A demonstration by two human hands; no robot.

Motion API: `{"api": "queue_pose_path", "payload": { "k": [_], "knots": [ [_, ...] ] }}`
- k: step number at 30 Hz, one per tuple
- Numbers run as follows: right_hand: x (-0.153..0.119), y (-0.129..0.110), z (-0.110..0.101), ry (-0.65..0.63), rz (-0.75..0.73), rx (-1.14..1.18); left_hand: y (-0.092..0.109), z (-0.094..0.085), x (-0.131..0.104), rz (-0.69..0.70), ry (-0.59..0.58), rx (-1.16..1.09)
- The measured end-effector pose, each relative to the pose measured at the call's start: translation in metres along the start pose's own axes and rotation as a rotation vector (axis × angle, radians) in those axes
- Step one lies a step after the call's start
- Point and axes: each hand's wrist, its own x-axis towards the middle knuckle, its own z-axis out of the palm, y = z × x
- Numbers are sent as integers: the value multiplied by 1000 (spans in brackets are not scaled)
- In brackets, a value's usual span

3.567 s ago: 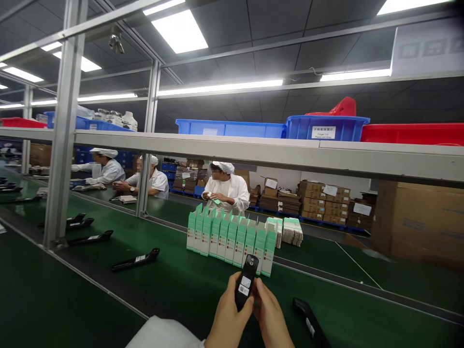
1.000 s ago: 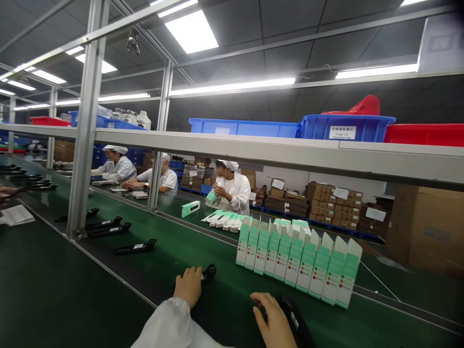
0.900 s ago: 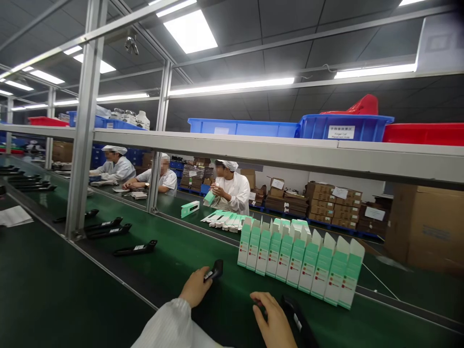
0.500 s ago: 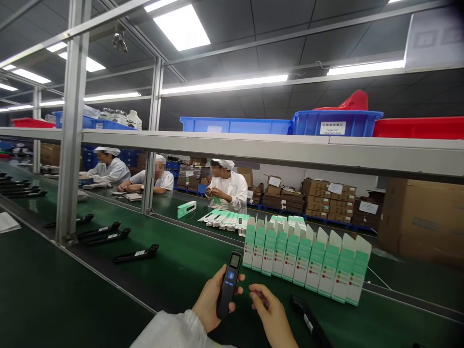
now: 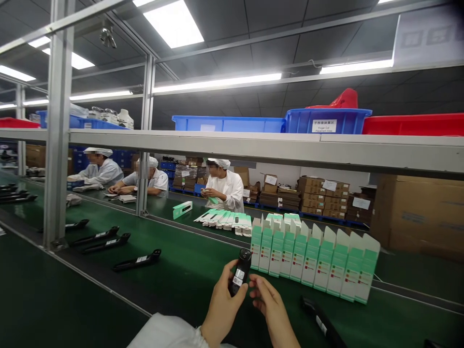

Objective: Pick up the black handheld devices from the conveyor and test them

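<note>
A black handheld device (image 5: 239,274) is gripped upright between the thumb and fingers of the left hand (image 5: 222,303), above the green tabletop (image 5: 174,285), probably so that its labels can be seen. The right hand (image 5: 270,309) is held half-open beside it, with curled fingers; whether the device is touched cannot be told. The small label print cannot be read.

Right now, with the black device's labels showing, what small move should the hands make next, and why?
Probably bring the right hand gently onto the black device to steady it: the left hand clearly grips it, while the right hand's fingers curl close beside it.
</note>
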Motion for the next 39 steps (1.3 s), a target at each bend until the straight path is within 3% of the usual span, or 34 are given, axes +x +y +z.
{"api": "queue_pose_path", "payload": {
  "k": [6,9,15,20,35,39],
  "knots": [
    [-12,-14,10,-146,42,57,10,8,-11,-46,-110,89],
    [-15,-16,10,-151,33,57,8,8,-10,-59,-126,-18],
    [-15,-12,7,-116,69,-11,-8,-8,4,-400,112,-347],
    [-16,-11,7,-101,102,-10,-16,-24,12,-547,186,-447],
    [-21,-13,7,-140,156,106,-26,-26,12,-508,77,-429],
    [-16,-8,3,-59,152,-75,-27,-25,11,-499,63,-404]
  ]
}}
